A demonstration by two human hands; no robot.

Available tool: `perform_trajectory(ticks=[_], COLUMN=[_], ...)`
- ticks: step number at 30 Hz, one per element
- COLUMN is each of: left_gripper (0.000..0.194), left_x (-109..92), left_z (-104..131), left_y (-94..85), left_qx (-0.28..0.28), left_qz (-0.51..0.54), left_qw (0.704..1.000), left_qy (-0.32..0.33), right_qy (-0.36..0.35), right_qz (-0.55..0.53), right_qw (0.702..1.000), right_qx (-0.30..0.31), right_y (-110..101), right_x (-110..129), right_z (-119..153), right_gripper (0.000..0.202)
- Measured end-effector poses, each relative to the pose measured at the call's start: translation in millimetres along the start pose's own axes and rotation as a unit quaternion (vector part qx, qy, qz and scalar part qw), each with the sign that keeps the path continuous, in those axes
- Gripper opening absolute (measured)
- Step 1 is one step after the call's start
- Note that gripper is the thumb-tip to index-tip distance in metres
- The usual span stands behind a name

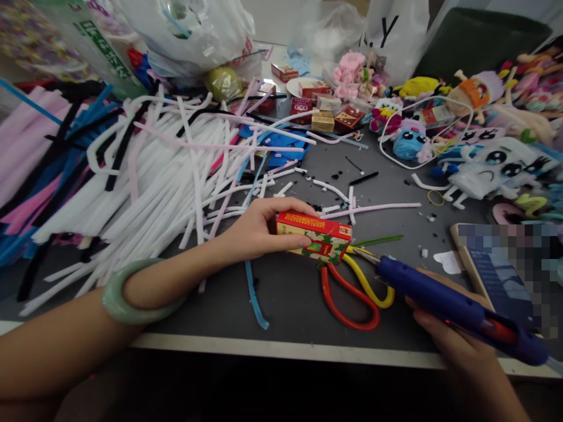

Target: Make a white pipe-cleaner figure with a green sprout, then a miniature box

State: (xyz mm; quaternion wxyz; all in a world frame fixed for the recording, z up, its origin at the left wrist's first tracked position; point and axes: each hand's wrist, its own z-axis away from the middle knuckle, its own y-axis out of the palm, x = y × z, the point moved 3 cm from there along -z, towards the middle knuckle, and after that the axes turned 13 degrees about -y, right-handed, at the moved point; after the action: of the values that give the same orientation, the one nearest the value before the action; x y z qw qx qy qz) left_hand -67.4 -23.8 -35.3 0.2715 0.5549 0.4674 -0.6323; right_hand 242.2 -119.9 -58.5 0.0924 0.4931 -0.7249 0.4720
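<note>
My left hand (277, 227) grips a small red and floral box (323, 237) between thumb and fingers, above the grey table. A blue glue gun (435, 293) is in my right hand (448, 328), its metal tip pointing left at the box's right end. Whether the tip touches the box I cannot tell. Below the box lie scissors with red and yellow handles (376, 316), their blades hidden. A green strip (378, 240) lies just behind the glue gun's tip.
White pipe cleaners (162, 181) are heaped at the left. Small boxes (323, 121) stand at the back. Plush figures (497, 167) crowd the right, near a blue-covered pad (497, 269). Black and white scraps dot the grey table (290, 305).
</note>
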Motion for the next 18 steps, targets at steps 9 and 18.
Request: perform_trajectory(ticks=[9,18], left_gripper=[0.033,0.031], left_x=[-3,-2], left_z=[7,3], left_y=[-2.2,1.0], left_qx=[-0.046,0.005], left_qz=[-0.093,-0.056], left_qw=[0.990,0.988], left_qy=[0.091,0.142], right_qy=[0.104,0.120], right_qz=[-0.043,-0.053], right_qw=[0.990,0.986], right_qx=[-0.086,-0.100], right_y=[2,3], right_x=[-17,-14], right_z=[32,28], right_gripper=[0.031,0.030])
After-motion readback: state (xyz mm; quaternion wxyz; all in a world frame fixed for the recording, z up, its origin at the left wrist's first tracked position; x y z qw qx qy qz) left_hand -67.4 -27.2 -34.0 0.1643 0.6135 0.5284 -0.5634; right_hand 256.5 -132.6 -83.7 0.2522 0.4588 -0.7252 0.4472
